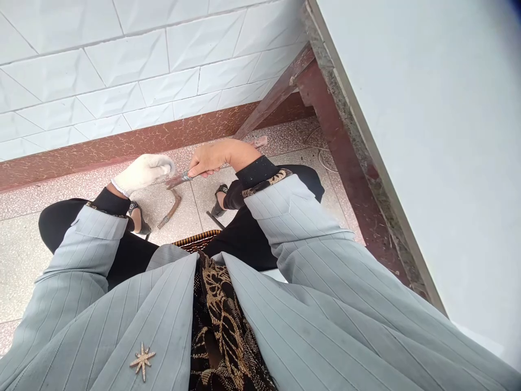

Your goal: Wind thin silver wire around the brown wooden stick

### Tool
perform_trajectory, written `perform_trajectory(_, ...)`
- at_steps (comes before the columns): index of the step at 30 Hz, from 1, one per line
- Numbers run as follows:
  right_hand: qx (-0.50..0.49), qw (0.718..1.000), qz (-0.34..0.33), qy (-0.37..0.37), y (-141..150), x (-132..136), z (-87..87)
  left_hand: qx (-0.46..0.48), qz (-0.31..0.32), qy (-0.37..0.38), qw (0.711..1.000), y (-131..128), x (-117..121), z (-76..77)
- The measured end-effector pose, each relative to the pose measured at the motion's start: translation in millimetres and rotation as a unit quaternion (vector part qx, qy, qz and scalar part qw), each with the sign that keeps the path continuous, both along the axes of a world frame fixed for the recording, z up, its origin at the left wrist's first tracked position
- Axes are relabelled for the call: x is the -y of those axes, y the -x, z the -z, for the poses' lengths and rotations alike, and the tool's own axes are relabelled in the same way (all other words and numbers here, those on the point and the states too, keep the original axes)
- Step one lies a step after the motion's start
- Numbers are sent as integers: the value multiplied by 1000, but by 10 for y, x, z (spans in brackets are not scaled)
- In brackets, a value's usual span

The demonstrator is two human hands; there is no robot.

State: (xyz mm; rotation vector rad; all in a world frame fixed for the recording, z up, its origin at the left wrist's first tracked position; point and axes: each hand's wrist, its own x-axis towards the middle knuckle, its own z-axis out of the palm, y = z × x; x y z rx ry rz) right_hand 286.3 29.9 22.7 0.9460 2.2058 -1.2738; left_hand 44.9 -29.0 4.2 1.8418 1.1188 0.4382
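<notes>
My right hand (215, 156) is bare and closed round the wooden handle of a sickle-like tool (184, 177), which has a metal ring near its front. The handle's butt sticks out behind the hand. My left hand (141, 171) wears a white glove; its fingers are curled at the tool's front end, touching it. Just below, a curved rusty blade (172, 208) bends down over the floor; I cannot tell if it joins the held handle. Both hands are out in front of my knees.
I wear a grey striped jacket over dark trousers, and sandalled feet (220, 200) rest on the speckled floor (24, 255). A woven rim (199, 239) shows between my legs. A white tiled wall (122, 65) lies ahead, and a stone-edged ledge (358, 146) runs along the right.
</notes>
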Motion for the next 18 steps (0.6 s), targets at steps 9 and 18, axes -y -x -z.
perform_trajectory(9,-165,984,2,70,-16,81,-118,31,-35,-24,999,10,-64,62)
perform_trajectory(18,-270,875,394,-76,-20,0,-35,50,-11,41,998,-162,27,89)
